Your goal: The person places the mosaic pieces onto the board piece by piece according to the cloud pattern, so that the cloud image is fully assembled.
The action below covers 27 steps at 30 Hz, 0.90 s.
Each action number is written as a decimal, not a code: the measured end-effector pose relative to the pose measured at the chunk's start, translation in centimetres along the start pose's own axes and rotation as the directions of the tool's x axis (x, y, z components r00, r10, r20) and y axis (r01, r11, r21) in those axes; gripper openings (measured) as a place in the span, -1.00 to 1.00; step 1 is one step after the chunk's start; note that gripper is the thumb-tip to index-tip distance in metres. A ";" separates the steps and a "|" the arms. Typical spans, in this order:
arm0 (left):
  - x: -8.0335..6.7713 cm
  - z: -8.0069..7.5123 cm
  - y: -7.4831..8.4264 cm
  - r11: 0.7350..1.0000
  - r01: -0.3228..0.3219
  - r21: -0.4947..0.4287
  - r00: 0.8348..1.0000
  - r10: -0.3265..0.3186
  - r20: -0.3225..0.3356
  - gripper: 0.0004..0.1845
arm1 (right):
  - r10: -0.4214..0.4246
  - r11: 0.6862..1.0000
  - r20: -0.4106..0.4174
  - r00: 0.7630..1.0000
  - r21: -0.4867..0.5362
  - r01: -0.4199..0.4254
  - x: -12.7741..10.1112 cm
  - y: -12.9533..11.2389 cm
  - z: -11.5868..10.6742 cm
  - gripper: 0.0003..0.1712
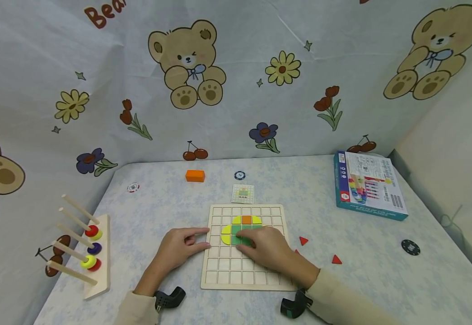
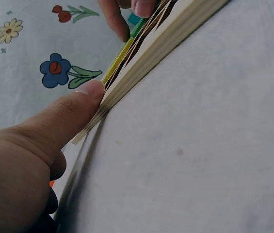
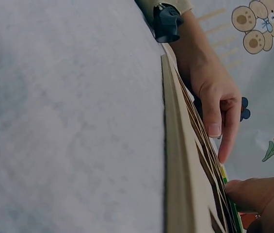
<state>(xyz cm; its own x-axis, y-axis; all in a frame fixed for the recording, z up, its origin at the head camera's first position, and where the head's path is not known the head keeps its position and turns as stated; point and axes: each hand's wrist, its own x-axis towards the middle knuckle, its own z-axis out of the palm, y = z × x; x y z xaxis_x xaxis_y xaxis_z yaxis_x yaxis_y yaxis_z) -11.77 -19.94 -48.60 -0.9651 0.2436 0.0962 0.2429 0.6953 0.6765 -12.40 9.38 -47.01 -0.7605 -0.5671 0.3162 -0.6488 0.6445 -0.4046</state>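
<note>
A wooden grid board lies on the table, with yellow quarter-round tiles, an orange square tile and green square tiles in its upper middle cells. My left hand touches the board's left edge with thumb and index fingertips; in the left wrist view the thumb lies against the edge. My right hand reaches over the board, thumb and index finger pinching a green tile in the lower green row. The hand hides the board's right middle part. A small pattern card lies behind the board.
Red triangular tiles lie right of the board. A wooden peg stand with coloured rings is at the left. An orange block, poker chips and a teal-sided box are farther back. A black chip lies at the right.
</note>
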 end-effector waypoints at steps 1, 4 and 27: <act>0.0 0.0 0.0 1.000 0.001 -0.003 1.000 -0.001 -0.002 -0.58 | -0.003 1.000 0.009 1.000 0.008 0.003 0.0 0.0 -0.1 -0.72; -0.1 -0.1 0.0 1.000 0.001 -0.014 1.000 -0.001 -0.003 -0.58 | 0.000 0.999 0.047 0.999 0.041 -0.002 -0.2 0.0 -0.7 -0.73; 0.0 -0.2 0.1 1.000 -0.025 0.005 1.000 0.025 -0.002 -0.58 | 0.249 0.951 0.276 0.928 0.112 -0.288 -9.4 6.2 -9.1 -0.79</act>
<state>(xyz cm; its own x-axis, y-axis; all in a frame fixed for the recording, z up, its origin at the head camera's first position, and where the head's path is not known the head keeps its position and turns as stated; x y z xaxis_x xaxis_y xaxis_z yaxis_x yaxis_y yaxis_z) -11.78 -20.00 -48.43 -0.9590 0.2592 0.1144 0.2671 0.6922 0.6705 -9.50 23.37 -44.72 -0.8605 -0.5076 -0.0441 -0.3948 0.7190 -0.5720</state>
